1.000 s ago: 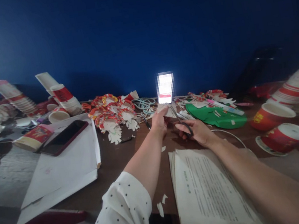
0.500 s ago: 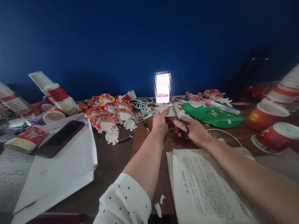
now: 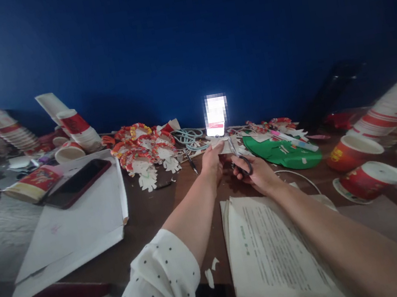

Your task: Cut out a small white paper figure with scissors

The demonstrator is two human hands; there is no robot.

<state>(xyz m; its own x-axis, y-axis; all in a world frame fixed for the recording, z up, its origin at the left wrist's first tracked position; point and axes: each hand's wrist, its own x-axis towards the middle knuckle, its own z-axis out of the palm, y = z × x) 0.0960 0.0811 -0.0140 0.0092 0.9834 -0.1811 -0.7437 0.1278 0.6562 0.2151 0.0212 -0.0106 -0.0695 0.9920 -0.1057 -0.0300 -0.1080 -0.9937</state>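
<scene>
A: A dark blue wall (image 3: 164, 37) rises behind a cluttered brown table (image 3: 171, 201). Where are the hands?

B: Close together near the middle, in front of a lit smartphone (image 3: 215, 129) that leans upright.

A: What does the left hand (image 3: 211, 163) hold?

B: A small white paper piece (image 3: 226, 147), pinched under the thumb; the other fingers are mostly hidden.

A: And the right hand (image 3: 258, 173)?

B: Its fingers are curled around the black handles of the scissors (image 3: 249, 164). The blades point away from the person, right beside the paper. I can't tell how wide they stand, or whether they touch it.

A: What lies around them?

B: A green sheet (image 3: 281, 156) just right, red-and-white cut paper cups (image 3: 141, 150) to the left, a printed booklet (image 3: 268, 248) nearer the person, partly under the right forearm.
</scene>
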